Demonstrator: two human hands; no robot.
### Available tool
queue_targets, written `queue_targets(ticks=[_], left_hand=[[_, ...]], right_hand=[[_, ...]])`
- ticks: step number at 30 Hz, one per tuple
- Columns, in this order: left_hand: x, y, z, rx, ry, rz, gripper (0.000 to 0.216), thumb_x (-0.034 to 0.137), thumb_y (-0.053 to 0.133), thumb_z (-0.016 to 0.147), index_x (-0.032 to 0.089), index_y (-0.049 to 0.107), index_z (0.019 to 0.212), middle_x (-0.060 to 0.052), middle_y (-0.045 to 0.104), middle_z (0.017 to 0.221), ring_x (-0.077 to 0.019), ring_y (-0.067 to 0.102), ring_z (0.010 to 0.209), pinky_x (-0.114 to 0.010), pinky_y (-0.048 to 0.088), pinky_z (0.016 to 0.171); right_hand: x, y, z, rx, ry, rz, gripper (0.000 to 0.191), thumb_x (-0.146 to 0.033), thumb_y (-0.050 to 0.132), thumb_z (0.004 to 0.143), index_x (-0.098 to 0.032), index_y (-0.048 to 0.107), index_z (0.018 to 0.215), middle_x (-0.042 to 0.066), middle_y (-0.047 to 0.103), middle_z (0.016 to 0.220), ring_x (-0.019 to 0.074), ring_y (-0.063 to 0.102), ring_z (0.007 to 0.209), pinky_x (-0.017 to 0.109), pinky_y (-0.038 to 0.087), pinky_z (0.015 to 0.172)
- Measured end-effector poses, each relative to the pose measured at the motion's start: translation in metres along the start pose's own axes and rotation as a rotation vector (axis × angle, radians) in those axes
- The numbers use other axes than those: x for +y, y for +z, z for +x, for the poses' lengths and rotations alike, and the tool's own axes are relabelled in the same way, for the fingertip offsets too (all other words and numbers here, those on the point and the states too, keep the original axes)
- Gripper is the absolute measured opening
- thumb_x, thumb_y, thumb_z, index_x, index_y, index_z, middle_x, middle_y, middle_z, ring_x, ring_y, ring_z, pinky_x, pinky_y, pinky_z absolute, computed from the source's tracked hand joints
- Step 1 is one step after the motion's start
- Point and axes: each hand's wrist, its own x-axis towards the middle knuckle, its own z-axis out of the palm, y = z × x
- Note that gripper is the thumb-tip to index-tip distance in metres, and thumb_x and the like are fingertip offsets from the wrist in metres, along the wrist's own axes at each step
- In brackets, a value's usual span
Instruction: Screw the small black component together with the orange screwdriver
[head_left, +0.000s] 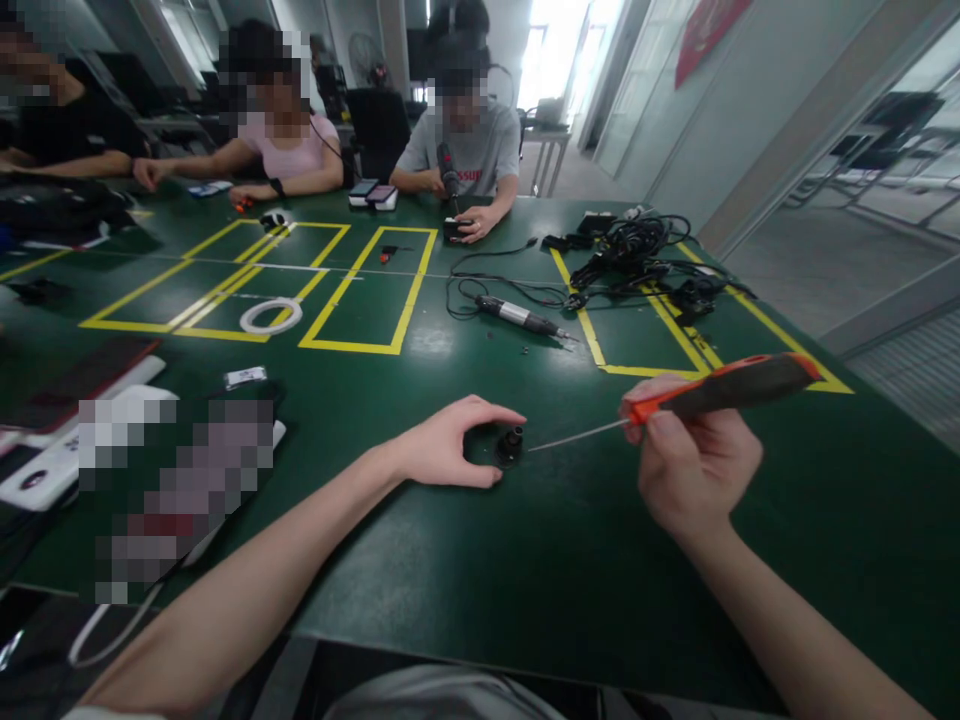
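Observation:
My left hand rests on the green table, thumb and fingers curled around a small black round part that stands on the table top. My right hand grips a screwdriver with an orange and black handle. Its thin metal shaft points left, and the tip sits just right of the black part, nearly touching it.
An electric screwdriver and a tangle of black cables lie further back. Yellow tape boxes mark the table, with a white ring inside one. Devices lie at the left edge. Three other people sit along the far side.

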Motion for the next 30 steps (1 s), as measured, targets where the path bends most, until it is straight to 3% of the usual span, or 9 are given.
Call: queue_targets(ticks=[4,10,19,26,30], left_hand=[[-0.009,0.009,0.005,-0.009,-0.054,0.001,0.033,0.025,0.085,0.08,0.018,0.076,0.112,-0.007,0.078,0.113,-0.0225,0.067,0.108,-0.039,0.051,0.102],[-0.013,0.013,0.005,0.037,-0.06,0.013,0.033,0.026,0.088,0.08,0.018,0.077,0.11,-0.006,0.078,0.106,-0.0207,0.067,0.101,-0.034,0.052,0.093],[-0.013,0.013,0.007,0.0,-0.123,0.002,0.033,0.032,0.087,0.081,0.018,0.077,0.11,-0.005,0.077,0.107,-0.0213,0.064,0.101,-0.034,0.049,0.095],[-0.015,0.013,0.008,0.005,-0.107,0.01,0.032,0.033,0.087,0.081,0.018,0.078,0.108,-0.005,0.076,0.104,-0.0214,0.064,0.099,-0.034,0.048,0.092],[-0.015,0.013,0.007,-0.004,-0.091,0.023,0.036,0.033,0.087,0.08,0.017,0.078,0.11,-0.007,0.076,0.108,-0.0228,0.065,0.103,-0.036,0.047,0.096]], right_hand=[[-0.001,-0.003,0.003,-0.179,-0.159,-0.206,0.008,-0.029,0.064,0.098,-0.024,0.071,0.097,0.005,0.071,0.084,0.0212,0.064,0.067,0.036,0.051,0.06],[0.0,0.006,0.008,-0.338,-0.146,-0.344,0.012,-0.029,0.06,0.099,-0.023,0.068,0.094,0.004,0.074,0.077,0.0189,0.066,0.06,0.032,0.054,0.058],[-0.005,0.009,0.012,-0.329,-0.178,-0.36,0.011,-0.026,0.059,0.098,-0.021,0.068,0.093,0.002,0.075,0.075,0.0172,0.068,0.059,0.029,0.055,0.057],[-0.006,0.013,0.014,-0.4,-0.209,-0.337,0.011,-0.025,0.06,0.098,-0.02,0.068,0.091,0.003,0.074,0.077,0.0168,0.066,0.061,0.029,0.054,0.057],[-0.007,0.013,0.013,-0.367,-0.189,-0.316,0.01,-0.023,0.06,0.098,-0.021,0.068,0.093,0.003,0.074,0.078,0.0173,0.067,0.063,0.029,0.054,0.059]])
